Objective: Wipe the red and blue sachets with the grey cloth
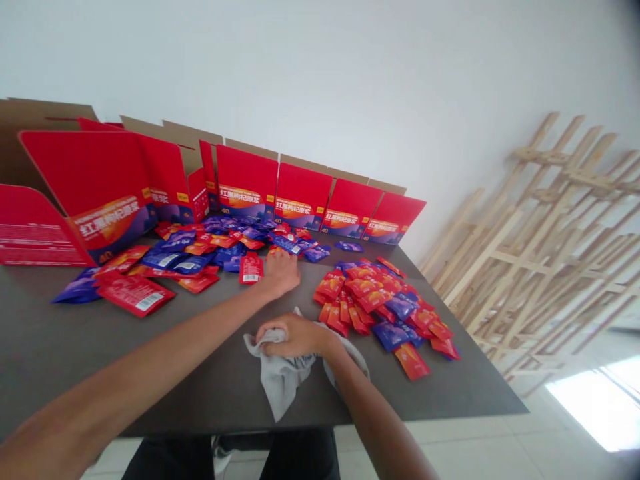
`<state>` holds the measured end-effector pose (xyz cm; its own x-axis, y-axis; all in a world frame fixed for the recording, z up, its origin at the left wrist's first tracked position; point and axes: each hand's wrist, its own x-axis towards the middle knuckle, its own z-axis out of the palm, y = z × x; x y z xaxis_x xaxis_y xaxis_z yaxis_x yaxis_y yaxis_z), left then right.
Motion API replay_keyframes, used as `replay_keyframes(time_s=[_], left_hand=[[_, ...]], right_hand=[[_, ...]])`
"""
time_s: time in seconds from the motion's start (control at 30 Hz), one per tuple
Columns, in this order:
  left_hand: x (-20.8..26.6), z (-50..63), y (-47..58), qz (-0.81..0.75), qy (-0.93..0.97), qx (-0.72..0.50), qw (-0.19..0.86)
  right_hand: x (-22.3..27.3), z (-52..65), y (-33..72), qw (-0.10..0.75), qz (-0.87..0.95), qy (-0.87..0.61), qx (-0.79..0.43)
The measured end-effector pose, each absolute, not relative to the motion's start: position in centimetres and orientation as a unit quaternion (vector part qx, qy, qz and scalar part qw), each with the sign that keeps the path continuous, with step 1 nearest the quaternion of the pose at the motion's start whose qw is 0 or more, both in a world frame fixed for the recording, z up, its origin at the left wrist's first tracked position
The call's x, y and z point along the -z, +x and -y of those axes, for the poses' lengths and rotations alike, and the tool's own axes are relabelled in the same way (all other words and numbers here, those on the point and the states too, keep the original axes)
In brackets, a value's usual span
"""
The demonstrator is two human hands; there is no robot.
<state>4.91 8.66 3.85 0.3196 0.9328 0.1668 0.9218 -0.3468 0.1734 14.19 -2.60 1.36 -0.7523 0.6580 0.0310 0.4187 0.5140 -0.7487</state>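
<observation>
My right hand (293, 335) is closed on a grey cloth (283, 387), which lies bunched on the dark table and trails under my forearm. My left hand (283, 272) reaches to the near edge of a loose pile of red and blue sachets (227, 243). Its fingers point away from me and are mostly hidden, so I cannot make out whether they grip a sachet. A blue sachet (287, 245) lies just beyond them, and a red sachet (251, 269) is to their left. Right of my hands sits a second heap of sachets (370, 288).
Open red cartons (247, 180) stand in a row along the table's back, with a larger-looking open carton (107, 193) at the left. The grey table (210, 393) ends just before my legs. Wooden frames (540, 253) lean at the right, beyond the table edge.
</observation>
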Motion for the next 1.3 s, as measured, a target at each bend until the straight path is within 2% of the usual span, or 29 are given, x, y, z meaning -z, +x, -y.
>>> replay_keyframes(time_s=[0.1, 0.17, 0.5, 0.6, 0.7, 0.8, 0.9, 1.0, 1.07, 1.17, 1.3], left_hand=[[-3.2, -9.8, 0.7, -0.695, 0.717, -0.05, 0.008], [-2.4, -9.8, -1.3, -0.717, 0.697, -0.023, -0.001], [-0.3, -6.0, -1.5, -0.639, 0.763, -0.083, -0.039], [0.7, -5.3, -2.0, -0.622, 0.771, -0.128, -0.055], [1.2, -4.7, -3.0, -0.6, 0.781, -0.171, -0.016], [1.5, -4.3, -3.5, -0.562, 0.784, -0.25, 0.086], [1.7, -3.7, -2.9, -0.492, 0.741, -0.349, 0.296], [1.4, -2.5, -1.4, -0.352, 0.607, -0.425, 0.571], [1.1, -1.5, -0.4, -0.267, 0.508, -0.421, 0.702], [0.6, -0.1, 0.2, -0.197, 0.427, -0.389, 0.792], [0.6, 0.5, 0.0, -0.157, 0.389, -0.402, 0.814]], right_hand=[[-1.3, 2.5, 14.1, 0.161, 0.859, -0.307, -0.377], [-1.3, 2.5, 14.1, 0.165, 0.859, -0.305, -0.377], [-1.0, 2.3, 14.2, 0.209, 0.852, -0.303, -0.373], [-1.0, 2.4, 14.0, 0.249, 0.842, -0.336, -0.341], [-1.1, 2.2, 13.8, 0.338, 0.801, -0.396, -0.296], [-1.0, 1.6, 14.0, 0.451, 0.726, -0.458, -0.244], [-0.9, 1.1, 14.2, 0.521, 0.673, -0.485, -0.204], [-0.7, 1.0, 14.2, 0.519, 0.679, -0.481, -0.198], [-0.7, 1.1, 14.2, 0.503, 0.691, -0.479, -0.199], [-1.0, 1.1, 14.5, 0.515, 0.667, -0.511, -0.171], [-1.5, 0.7, 15.5, 0.536, 0.61, -0.568, -0.13]])
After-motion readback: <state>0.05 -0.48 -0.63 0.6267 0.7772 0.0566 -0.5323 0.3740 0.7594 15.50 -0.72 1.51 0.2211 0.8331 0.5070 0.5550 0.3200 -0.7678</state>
